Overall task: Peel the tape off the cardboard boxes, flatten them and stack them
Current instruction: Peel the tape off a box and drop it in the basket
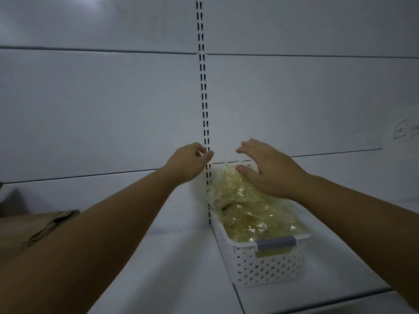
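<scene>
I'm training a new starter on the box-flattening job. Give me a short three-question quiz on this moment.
1. True or false: the white perforated plastic basket is empty.
2. Which hand hovers directly over the heap of crumpled clear yellowish tape: A) left hand B) right hand?
3. Fill in: the brown flattened cardboard lies at the ____ edge of the view.

Key
1. False: it is heaped with tape.
2. B, fingers spread; the left hand's fingertips are pinched together beside the slotted white shelf upright.
3. Left.
</scene>
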Motion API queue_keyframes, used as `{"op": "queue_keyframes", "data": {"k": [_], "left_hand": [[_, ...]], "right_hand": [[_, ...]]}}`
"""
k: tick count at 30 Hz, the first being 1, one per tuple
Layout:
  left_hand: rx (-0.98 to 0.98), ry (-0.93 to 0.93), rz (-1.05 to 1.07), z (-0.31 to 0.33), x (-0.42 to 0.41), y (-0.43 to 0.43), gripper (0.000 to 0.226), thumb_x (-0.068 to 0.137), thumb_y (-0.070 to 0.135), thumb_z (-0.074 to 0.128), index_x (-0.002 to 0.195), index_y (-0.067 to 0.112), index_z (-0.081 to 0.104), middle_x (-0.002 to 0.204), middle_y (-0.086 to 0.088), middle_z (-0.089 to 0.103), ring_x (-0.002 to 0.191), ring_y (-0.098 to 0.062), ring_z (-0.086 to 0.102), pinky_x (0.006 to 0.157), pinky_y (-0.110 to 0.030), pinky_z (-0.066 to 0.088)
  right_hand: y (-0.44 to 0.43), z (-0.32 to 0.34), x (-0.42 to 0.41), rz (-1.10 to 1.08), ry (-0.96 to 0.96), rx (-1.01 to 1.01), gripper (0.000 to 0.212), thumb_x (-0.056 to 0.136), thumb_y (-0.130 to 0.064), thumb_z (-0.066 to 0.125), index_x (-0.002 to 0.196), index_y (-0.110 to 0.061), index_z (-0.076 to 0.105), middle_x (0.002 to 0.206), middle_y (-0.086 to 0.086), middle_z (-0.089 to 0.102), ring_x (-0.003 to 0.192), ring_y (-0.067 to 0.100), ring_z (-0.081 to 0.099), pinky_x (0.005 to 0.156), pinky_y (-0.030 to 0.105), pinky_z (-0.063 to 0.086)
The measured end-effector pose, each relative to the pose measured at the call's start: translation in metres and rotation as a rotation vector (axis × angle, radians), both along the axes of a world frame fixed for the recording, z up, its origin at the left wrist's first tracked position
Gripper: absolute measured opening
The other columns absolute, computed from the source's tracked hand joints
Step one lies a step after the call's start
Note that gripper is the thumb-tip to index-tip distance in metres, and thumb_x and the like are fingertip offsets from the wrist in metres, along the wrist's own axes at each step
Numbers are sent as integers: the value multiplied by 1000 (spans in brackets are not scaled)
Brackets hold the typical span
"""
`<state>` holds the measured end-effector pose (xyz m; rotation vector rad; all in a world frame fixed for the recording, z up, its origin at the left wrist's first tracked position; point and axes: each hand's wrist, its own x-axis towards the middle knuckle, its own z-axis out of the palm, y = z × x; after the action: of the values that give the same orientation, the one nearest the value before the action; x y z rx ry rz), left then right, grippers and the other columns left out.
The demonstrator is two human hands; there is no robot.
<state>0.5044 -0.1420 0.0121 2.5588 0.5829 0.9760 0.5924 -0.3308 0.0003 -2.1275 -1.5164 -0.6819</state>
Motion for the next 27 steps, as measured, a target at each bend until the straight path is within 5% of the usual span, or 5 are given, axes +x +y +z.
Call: {"op": "queue_keyframes", "data": {"k": [4, 9, 17, 22, 27], "left_hand": [[177, 254, 44, 14, -22, 25, 55, 97, 47, 31, 142, 16, 36, 151, -8, 34, 142, -26, 24, 115, -41, 20], [145, 514, 263, 26, -106, 80, 59, 97, 53, 22, 147, 22, 25, 158, 0, 18, 147, -23, 0, 118, -50, 7], [29, 545, 410, 20, -245, 122, 55, 99, 48, 23, 144, 19, 35, 153, -4, 32, 144, -25, 21, 114, -41, 17], [18, 470, 386, 7, -307, 136, 44, 98, 40, 37, 130, 15, 53, 133, -7, 55, 117, -23, 50, 95, -31, 37], [221, 611, 203, -24, -351, 127, 35, 96, 43, 39, 109, 22, 63, 99, 7, 63, 83, -10, 53, 70, -24, 41]], "right_hand": [[31, 16, -17, 10, -66, -178, 58, 95, -47, 36, 147, -24, 24, 159, -1, 13, 146, 14, 4, 116, 32, 9], [104, 8, -74, 170, -90, -352, 63, 95, -52, 33, 149, -23, 17, 160, 4, 7, 147, 19, 3, 117, 36, 6], [177, -22, -165, 374, -14, -406, 60, 95, -51, 33, 148, -26, 19, 159, 1, 12, 146, 17, 9, 117, 33, 10], [216, -23, -208, 475, 271, -319, 53, 94, -39, 47, 143, -27, 32, 152, -6, 32, 135, 13, 33, 103, 23, 26], [238, -27, -220, 422, 538, -401, 37, 87, -18, 54, 124, -19, 59, 124, 0, 60, 110, 13, 54, 87, 20, 39]]}}
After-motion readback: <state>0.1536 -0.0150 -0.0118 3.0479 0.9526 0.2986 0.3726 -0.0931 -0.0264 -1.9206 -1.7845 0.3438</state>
